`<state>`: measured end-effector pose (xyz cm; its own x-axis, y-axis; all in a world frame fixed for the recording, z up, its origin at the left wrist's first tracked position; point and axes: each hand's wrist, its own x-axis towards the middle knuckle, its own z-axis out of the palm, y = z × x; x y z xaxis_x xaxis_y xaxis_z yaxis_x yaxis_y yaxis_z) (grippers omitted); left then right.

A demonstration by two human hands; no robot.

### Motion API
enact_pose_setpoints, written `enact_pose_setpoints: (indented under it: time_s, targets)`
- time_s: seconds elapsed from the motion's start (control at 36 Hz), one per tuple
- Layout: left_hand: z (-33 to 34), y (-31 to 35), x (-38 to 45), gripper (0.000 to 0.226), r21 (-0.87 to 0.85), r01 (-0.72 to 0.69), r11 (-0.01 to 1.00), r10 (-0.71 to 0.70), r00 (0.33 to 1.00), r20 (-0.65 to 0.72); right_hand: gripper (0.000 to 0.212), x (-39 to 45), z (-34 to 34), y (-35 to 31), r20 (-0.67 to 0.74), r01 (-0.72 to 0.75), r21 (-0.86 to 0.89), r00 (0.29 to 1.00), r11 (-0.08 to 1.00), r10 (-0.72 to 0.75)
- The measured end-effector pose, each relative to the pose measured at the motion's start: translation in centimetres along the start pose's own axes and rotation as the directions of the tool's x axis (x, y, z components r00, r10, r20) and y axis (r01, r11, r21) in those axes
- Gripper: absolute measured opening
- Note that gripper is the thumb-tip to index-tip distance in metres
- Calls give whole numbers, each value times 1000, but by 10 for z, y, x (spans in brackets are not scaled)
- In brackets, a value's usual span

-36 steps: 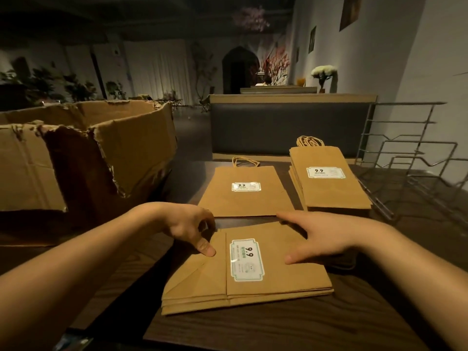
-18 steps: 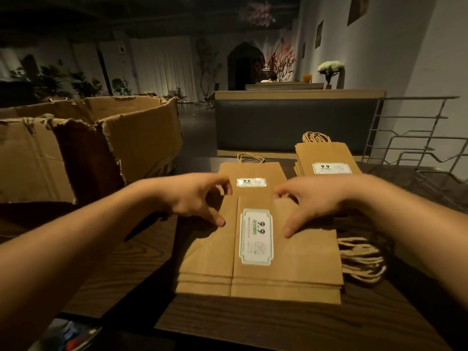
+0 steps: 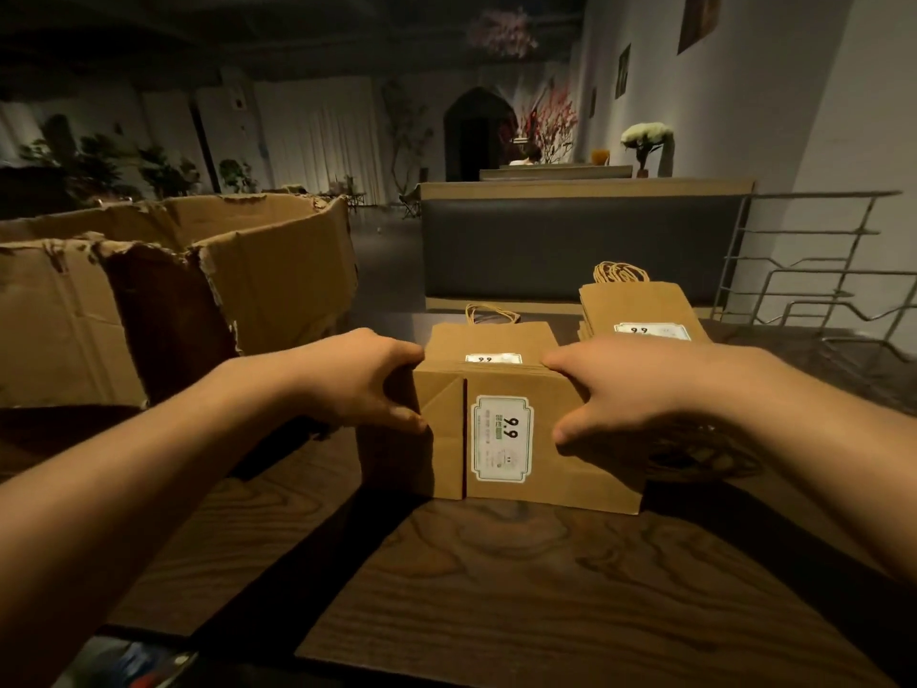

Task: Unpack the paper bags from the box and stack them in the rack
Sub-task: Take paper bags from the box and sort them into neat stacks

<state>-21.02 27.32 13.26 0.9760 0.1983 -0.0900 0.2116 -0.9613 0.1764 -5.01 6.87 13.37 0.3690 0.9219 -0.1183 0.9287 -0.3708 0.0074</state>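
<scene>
A bundle of folded brown paper bags (image 3: 501, 439) with a white "9.9" label stands on edge on the dark wooden table (image 3: 496, 598). My left hand (image 3: 367, 384) grips its left end, fingers over the top and thumb on the front. My right hand (image 3: 625, 389) grips the right end the same way. Behind the bundle a single flat bag (image 3: 491, 337) lies on the table. A stack of bags (image 3: 640, 310) lies at the back right. The torn cardboard box (image 3: 173, 290) stands open at the left. The wire rack (image 3: 818, 285) is at the far right.
A dark upholstered bench back (image 3: 570, 245) runs behind the table. The bundle's twine handles (image 3: 704, 449) hang in shadow under my right wrist. The table's near edge (image 3: 198, 633) lies close below, with colourful items under it.
Both hands turned the bundle from lying flat and sideways to standing upright on its edge, and shifted from resting on top to gripping its two ends.
</scene>
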Motion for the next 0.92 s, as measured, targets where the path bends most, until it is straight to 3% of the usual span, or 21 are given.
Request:
enact_pose_setpoints:
  time_s: [0.14,0.22,0.31,0.42,0.61,0.69,0.83,0.92]
  targets:
    - [0,12,9,73,222,25,975,-27,1000,4,68,9,2,-16,-61,24,-68,998,997,-28]
    - [1,7,9,59,136,15,991,-15,1000,-2,64,13,8,-18,-107,43,-83,993,996,-52]
    - [0,-2,3,31,-12,-7,1000,7,1000,11,61,10,2,-9,-23,71,-13,997,997,-71]
    - [2,-10,-4,31,-146,-21,989,19,1000,-15,60,2,-1,0,44,86,57,995,995,-89]
    - [3,-15,0,26,-305,-79,949,53,994,-93,61,2,9,0,-135,127,98,984,987,-114]
    - [4,-17,0,25,-229,-86,970,76,996,-51,54,2,9,4,-156,133,100,981,986,-117]
    - [-6,-6,4,27,21,-65,998,62,992,106,52,-4,4,13,14,118,58,993,991,-119]
    - [-8,5,10,47,150,-72,986,57,993,103,58,-2,8,13,-39,107,42,994,993,-105]
